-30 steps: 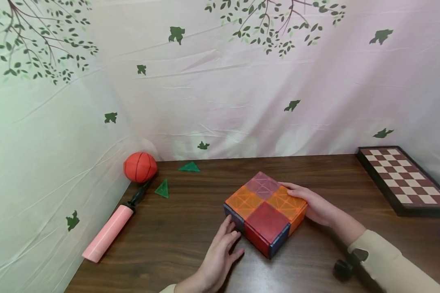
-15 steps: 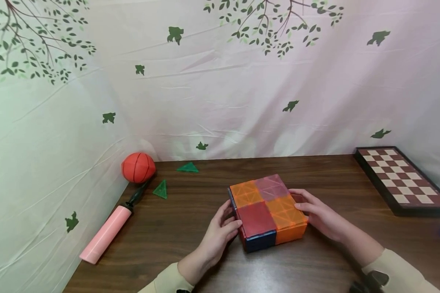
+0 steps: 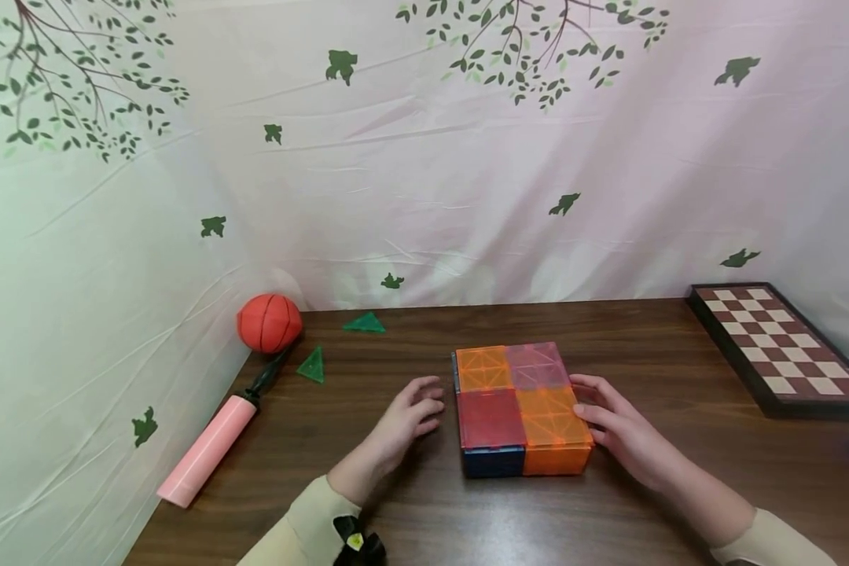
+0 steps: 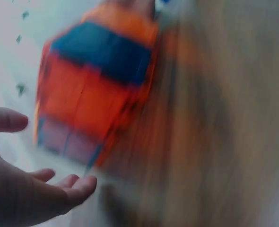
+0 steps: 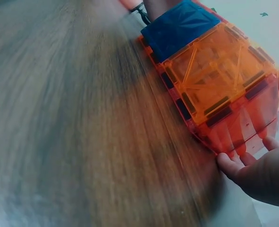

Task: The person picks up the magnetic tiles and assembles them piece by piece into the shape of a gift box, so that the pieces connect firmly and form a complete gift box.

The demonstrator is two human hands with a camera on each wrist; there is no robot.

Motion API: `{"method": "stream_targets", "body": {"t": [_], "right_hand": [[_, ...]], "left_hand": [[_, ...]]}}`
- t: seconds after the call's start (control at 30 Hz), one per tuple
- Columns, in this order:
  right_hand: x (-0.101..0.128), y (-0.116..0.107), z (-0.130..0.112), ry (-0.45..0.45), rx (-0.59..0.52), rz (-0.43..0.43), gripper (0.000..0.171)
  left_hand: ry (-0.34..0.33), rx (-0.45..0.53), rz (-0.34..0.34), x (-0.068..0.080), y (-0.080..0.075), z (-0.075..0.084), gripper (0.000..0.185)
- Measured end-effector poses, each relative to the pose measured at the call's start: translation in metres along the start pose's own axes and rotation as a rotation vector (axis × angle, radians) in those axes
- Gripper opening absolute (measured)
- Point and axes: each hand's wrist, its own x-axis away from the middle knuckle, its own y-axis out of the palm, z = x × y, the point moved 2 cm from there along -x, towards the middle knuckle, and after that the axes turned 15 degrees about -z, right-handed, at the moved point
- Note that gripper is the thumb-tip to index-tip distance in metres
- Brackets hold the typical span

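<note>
The right hand's fingers lie straight against the right side of the box, their tips touching its orange wall; in the right wrist view the fingertips show through and beside the clear orange panel, pressing without curling round it. The left hand hovers just beside the box's left side, apart from it, its fingers relaxed, slightly bent and holding nothing; the blurred left wrist view shows the same loose palm near the box.

The box is a flat block of magnetic tiles and sits on the tabletop near its middle, squared to the near edge. Its top is 4 squares: orange at far left, pink at far right, red at near left, orange at near right. Its near wall is blue on the left and orange on the right.

Further out to the left, 2 green triangles lie flat on the tabletop, well apart from the box. Beyond them a pink pump lies slantwise along the left edge, its dark nozzle pointing to an orange ball in the far left corner. At the far right edge sits a chessboard. A curtain printed with leaves hangs behind and to the left.
</note>
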Motion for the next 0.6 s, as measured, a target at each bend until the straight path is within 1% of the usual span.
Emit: {"method": "stream_targets", "body": {"t": [0.03, 0.07, 0.1, 0.13, 0.2, 0.23, 0.27, 0.3, 0.37, 0.43, 0.47, 0.5, 0.53, 0.57, 0.6], "right_hand": [[0.000, 0.000, 0.000, 0.001, 0.005, 0.002, 0.066], [0.000, -0.001, 0.000, 0.002, 0.012, 0.002, 0.066], [0.000, -0.001, 0.000, 0.003, 0.019, 0.000, 0.066], [0.000, -0.002, 0.001, 0.004, 0.023, 0.000, 0.066], [0.000, -0.002, 0.001, 0.003, 0.027, -0.001, 0.066], [0.000, -0.002, 0.001, 0.003, 0.028, -0.002, 0.066], [0.000, -0.003, 0.001, 0.002, 0.028, -0.003, 0.066], [0.000, -0.003, 0.001, 0.003, 0.028, -0.003, 0.066], [0.001, -0.004, 0.002, 0.003, 0.026, -0.005, 0.066], [0.000, -0.004, 0.002, 0.006, 0.026, -0.008, 0.066], [0.000, -0.004, 0.002, 0.008, 0.025, -0.010, 0.066], [0.000, -0.004, 0.002, 0.010, 0.024, -0.010, 0.066], [0.000, -0.004, 0.001, 0.009, 0.024, -0.011, 0.066], [0.000, -0.003, 0.001, 0.009, 0.024, -0.011, 0.066], [0.000, -0.004, 0.001, 0.010, 0.025, -0.010, 0.066]], "left_hand": [[0.003, -0.095, 0.039, 0.000, -0.010, 0.000, 0.054], [0.000, -0.219, 0.082, 0.000, -0.021, 0.000, 0.052], [-0.021, -0.352, 0.128, 0.000, -0.032, 0.001, 0.052], [-0.052, -0.490, 0.172, 0.001, -0.044, 0.002, 0.052], [-0.140, -0.740, 0.240, 0.002, -0.068, 0.004, 0.056], [-0.193, -0.844, 0.264, 0.002, -0.079, 0.004, 0.060], [-0.251, -0.925, 0.278, 0.003, -0.089, 0.006, 0.064], [-0.316, -0.979, 0.287, 0.004, -0.098, 0.006, 0.068], [-0.423, -1.055, 0.304, 0.006, -0.115, 0.006, 0.074], [-0.509, -1.083, 0.310, 0.009, -0.126, 0.005, 0.076], [-0.536, -1.093, 0.306, 0.010, -0.129, 0.004, 0.076], [-0.549, -1.104, 0.303, 0.012, -0.131, 0.002, 0.075], [-0.540, -1.116, 0.299, 0.013, -0.131, 0.000, 0.073], [-0.523, -1.127, 0.293, 0.014, -0.130, -0.002, 0.070], [-0.492, -1.140, 0.285, 0.015, -0.127, -0.003, 0.066]]}}
